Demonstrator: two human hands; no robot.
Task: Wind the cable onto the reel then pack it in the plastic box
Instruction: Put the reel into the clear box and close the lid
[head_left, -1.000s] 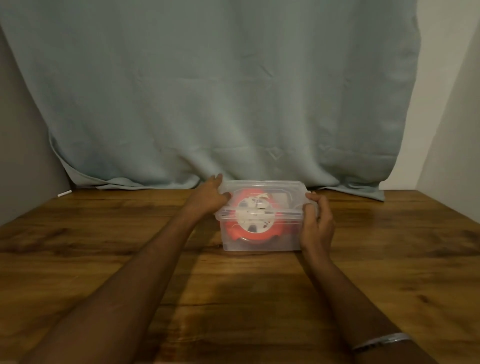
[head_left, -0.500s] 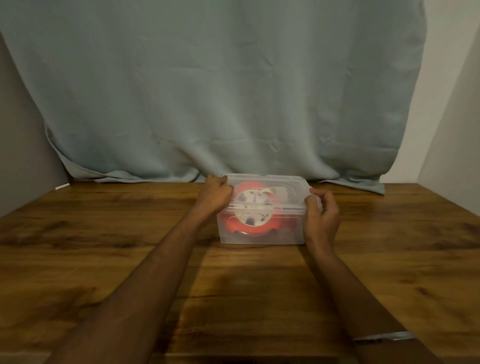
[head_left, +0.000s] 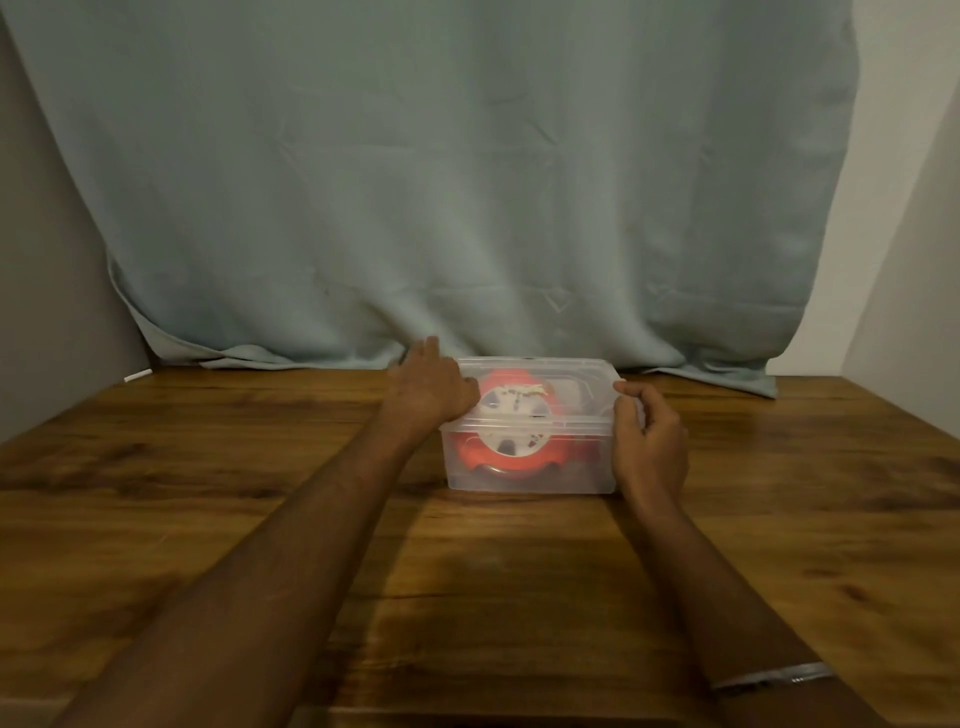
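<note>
A clear plastic box (head_left: 576, 467) with its lid on stands on the wooden table (head_left: 260, 493), near the curtain. Inside it lies the red cable reel (head_left: 506, 457) with a white hub, seen through the wall and lid. My left hand (head_left: 428, 389) rests on the lid's left end, fingers stretched toward the back. My right hand (head_left: 649, 441) is against the box's right end, thumb and fingers curled at the lid's right corner. The cable itself cannot be made out.
A pale blue-green curtain (head_left: 467, 208) hangs right behind the box, its hem lying on the table. A small white stick (head_left: 137, 375) lies at the table's far left corner. Walls close in on the left and right.
The box has slid slightly farther back toward the curtain. My left hand has shifted on the lid's left end and its fingers have spread out; my right hand stays at the right end.
</note>
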